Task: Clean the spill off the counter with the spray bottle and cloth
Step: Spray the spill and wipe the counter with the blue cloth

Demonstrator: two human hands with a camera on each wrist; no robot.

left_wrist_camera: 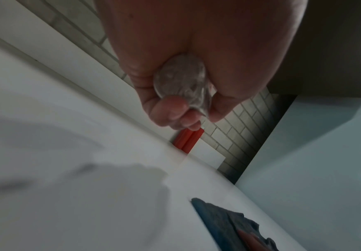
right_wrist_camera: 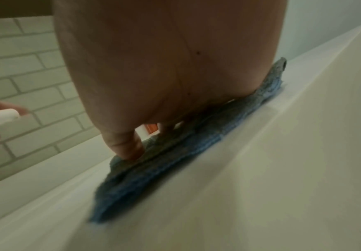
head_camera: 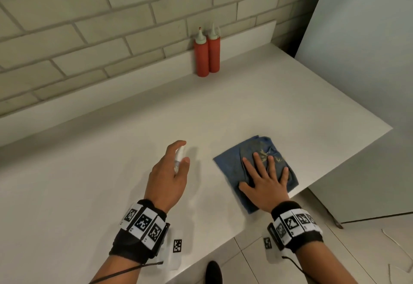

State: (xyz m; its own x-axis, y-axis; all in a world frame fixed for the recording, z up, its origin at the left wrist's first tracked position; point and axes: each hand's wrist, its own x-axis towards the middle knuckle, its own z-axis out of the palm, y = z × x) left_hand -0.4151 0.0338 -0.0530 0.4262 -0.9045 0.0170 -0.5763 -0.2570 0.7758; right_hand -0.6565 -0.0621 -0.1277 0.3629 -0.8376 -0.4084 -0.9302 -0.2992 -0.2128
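My left hand [head_camera: 172,172] grips a small clear spray bottle [head_camera: 180,156] with a white top, held above the white counter [head_camera: 111,172]. The left wrist view shows the bottle's clear round base [left_wrist_camera: 180,81] wrapped by curled fingers [left_wrist_camera: 169,108]. A blue cloth [head_camera: 232,167] lies on the counter near its right front corner, with brownish marks on its top fold. My right hand [head_camera: 266,176] lies flat on the cloth, fingers spread and straight. In the right wrist view the cloth [right_wrist_camera: 153,178] is pressed under the palm, and the bottle's white top [right_wrist_camera: 1,117] shows at the far left. I see no spill on the bare counter.
Two red squeeze bottles [head_camera: 206,53] stand against the low white backsplash below a pale brick wall [head_camera: 89,26]. A white panel [head_camera: 362,37] rises right of the counter. The counter's front edge [head_camera: 223,248] runs diagonally, with a tiled floor [head_camera: 335,261] below.
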